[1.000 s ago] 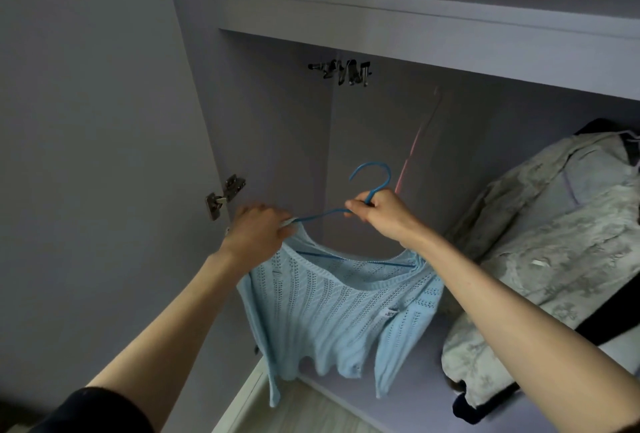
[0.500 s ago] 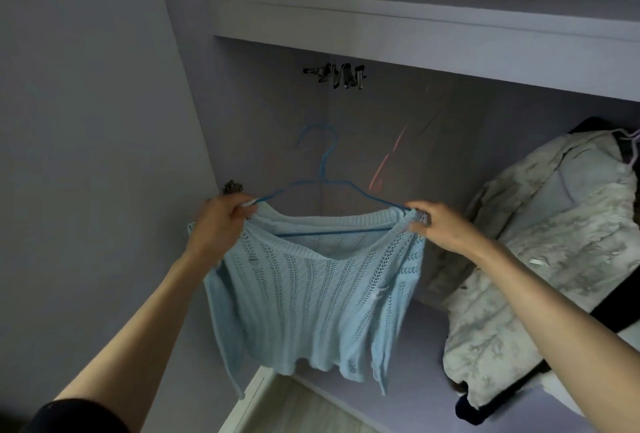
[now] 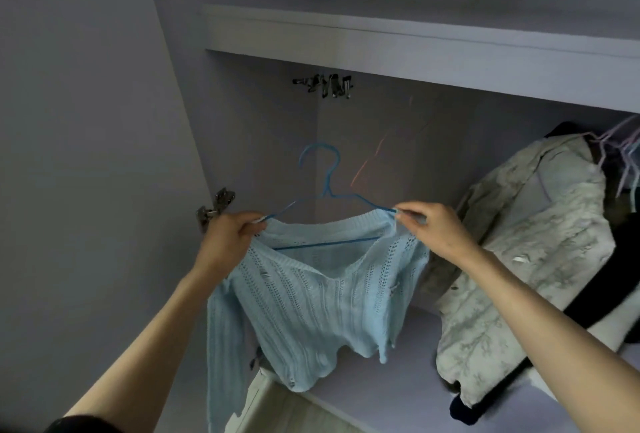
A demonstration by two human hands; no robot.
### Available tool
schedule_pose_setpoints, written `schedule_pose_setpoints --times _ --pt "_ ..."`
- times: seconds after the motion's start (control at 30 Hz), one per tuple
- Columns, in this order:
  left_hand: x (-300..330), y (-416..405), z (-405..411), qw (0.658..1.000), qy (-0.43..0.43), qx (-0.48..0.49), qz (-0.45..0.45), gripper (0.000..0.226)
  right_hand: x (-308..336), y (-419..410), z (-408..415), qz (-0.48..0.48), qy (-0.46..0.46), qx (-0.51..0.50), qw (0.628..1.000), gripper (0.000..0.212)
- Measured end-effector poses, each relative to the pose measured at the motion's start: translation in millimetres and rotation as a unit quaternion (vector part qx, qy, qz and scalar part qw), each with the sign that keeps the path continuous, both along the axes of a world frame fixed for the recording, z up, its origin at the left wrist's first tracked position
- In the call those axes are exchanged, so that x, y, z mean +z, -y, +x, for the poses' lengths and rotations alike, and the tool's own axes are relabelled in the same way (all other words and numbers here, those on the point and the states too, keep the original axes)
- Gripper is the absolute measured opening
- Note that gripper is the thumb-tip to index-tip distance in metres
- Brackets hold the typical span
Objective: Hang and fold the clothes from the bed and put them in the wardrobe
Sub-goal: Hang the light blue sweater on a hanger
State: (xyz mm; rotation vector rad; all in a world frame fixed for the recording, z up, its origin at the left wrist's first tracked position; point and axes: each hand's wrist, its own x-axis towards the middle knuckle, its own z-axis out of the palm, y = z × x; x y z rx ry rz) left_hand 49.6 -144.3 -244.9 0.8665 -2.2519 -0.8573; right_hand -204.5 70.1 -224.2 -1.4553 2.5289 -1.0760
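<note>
The light blue knit sweater (image 3: 318, 297) hangs on a blue wire hanger (image 3: 325, 190), held up in front of the open wardrobe (image 3: 415, 38), below its shelf and left of the clothes already hanging there. Compared with a second ago, the right hand has left the hanger's neck and gone out to the right shoulder, and the sweater, then bunched narrow between the hands, is now spread wide across the hanger. Since half a second ago little differs: the hook stands more upright and the neckline sags lower in the middle, showing the hanger's bottom bar.

The left hand (image 3: 225, 242) grips the left shoulder of the sweater where the hanger's wire comes out, its fingers (image 3: 247, 225) curled and pressed together around knit and wire. The right hand (image 3: 433, 228) pinches the right shoulder seam at the hanger's end, thumb and fingertips closed on the fabric, the other fingers folded in behind.

One long sleeve drops down on the left, near the wardrobe's side wall. A door hinge (image 3: 214, 207) shows just left of the left hand. Far up under the shelf sits a cluster of metal clips (image 3: 325, 84). To the right hangs a pale floral garment (image 3: 519, 259) over something dark, on pale hangers (image 3: 620, 152).
</note>
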Motion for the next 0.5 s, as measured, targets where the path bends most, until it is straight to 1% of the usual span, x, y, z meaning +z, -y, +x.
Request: schedule_pose_setpoints --times 0.07,0.1,0.17,0.2,0.27,0.3,0.33,0.43,0.5 --pt "2 -6 -3 0.999 0.000 -0.034 0.018 0.017 -3 -6 -1 0.098 0.013 0.025 0.995 0.034" --pt "2 -8 -5 0.998 0.002 -0.047 0.032 0.018 -3 -5 0 0.107 0.020 0.028 0.994 0.032" --pt "1 -15 -11 0.997 0.004 -0.059 0.045 0.019 -4 -5 6 0.069 0.045 0.029 0.996 0.019" --pt "-1 -18 -13 0.997 0.007 -0.061 0.048 0.016 -5 -5 10 0.054 0.041 0.038 0.997 0.015" --pt "-7 -25 -17 0.996 0.015 -0.067 0.051 0.014 -7 -5 18 0.041 0.011 0.059 0.997 0.014" --pt "-11 -28 -19 0.996 0.022 -0.070 0.053 0.015 -9 -5 21 0.027 0.015 0.068 0.997 0.011" --pt "-15 -31 -21 0.995 0.030 -0.073 0.056 0.015 -9 -6 25 0.011 0.041 0.074 0.996 0.007" --pt "-26 -44 -28 0.994 0.048 -0.089 0.050 0.016 -9 -11 34 0.006 0.154 0.092 0.984 0.015" --pt "-31 -54 -34 0.993 0.053 -0.107 0.024 0.016 -11 -20 37 0.024 0.185 0.101 0.977 0.017"
